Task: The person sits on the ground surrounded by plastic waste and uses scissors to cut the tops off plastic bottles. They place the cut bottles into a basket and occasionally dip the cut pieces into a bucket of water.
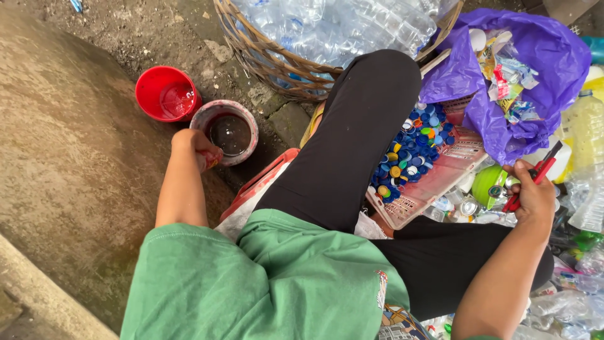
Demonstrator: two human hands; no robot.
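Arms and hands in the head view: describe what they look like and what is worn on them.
Both arms are bare from the upper arm down. The left hand and right hand wear no gloves, and no rings, watch or bracelet can be seen. Short, loose green sleeves of a T-shirt cover only the upper arms.

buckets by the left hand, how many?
2: a red bucket on the ground, and a stained bucket of dark liquid beside it, by the left hand. Others may sit out of view.
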